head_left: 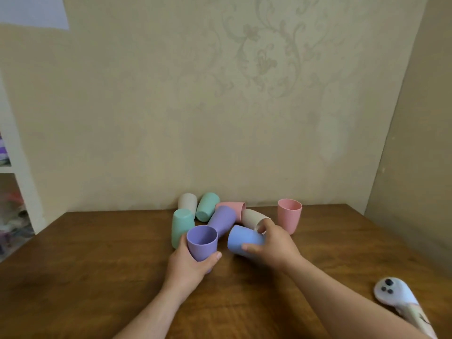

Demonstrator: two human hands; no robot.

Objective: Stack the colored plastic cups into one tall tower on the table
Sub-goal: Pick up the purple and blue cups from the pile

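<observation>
1. Right now, in the head view, your left hand (189, 261) is wrapped around the upright purple cup (202, 242), mouth up, near the middle of the table (97, 253).
2. Your right hand (271, 244) clasps the blue cup (242, 239), which lies tipped, its long axis pointing left toward the purple cup, just beside it.
3. Seven more cups sit loose toward the table's far edge; no tower stands yet.

Your left hand (189, 263) reaches toward 12 o'clock, fingers curled closed in a grip, thumb at 3 o'clock. Your right hand (275, 245) angles toward 10 o'clock, fingers and thumb likewise closed.
</observation>
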